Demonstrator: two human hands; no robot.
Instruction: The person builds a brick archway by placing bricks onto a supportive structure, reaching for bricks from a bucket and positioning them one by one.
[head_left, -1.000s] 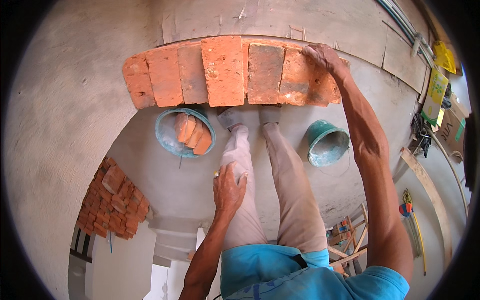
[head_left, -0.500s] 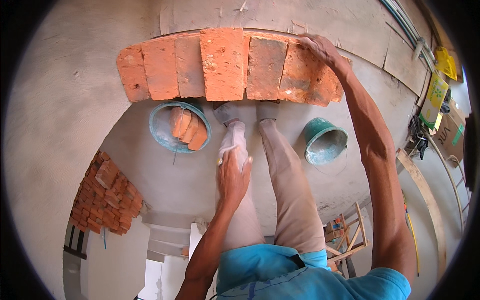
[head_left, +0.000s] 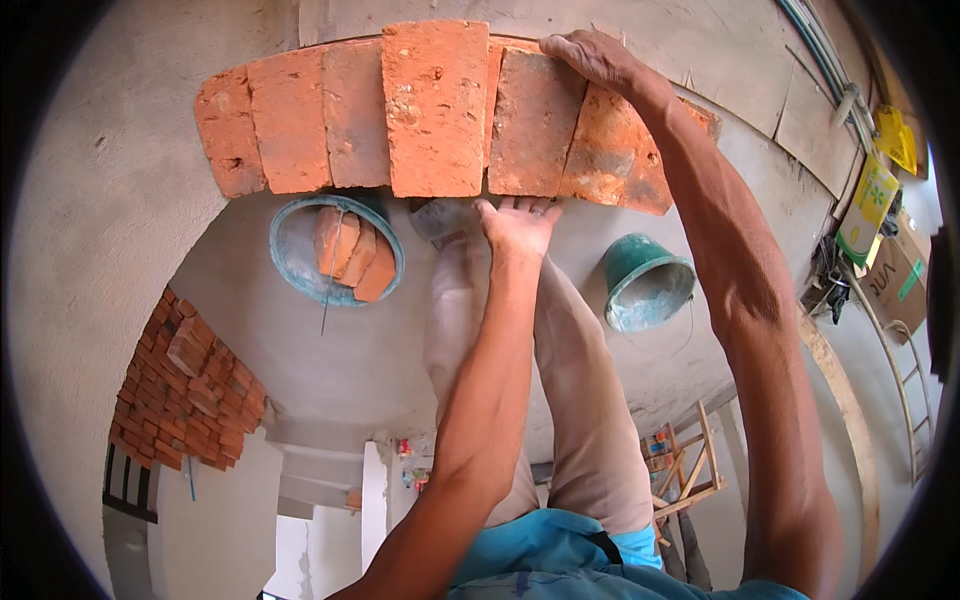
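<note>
Left hand [head_left: 520, 228]: rose to lower edge of dark brick [head_left: 537, 125], wide, likely supporting.
Right hand [head_left: 595, 58]: slid atop, unclear whether gripping, likely steadying.

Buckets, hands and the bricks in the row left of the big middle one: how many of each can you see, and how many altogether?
Buckets: 2 (left bucket, right bucket)
Hands: 2 (left hand, right hand)
Bricks left of the big middle brick: 3
Total: 7

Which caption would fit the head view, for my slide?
Brick row: left grip at lower edge, right grip at upper edge.
</note>
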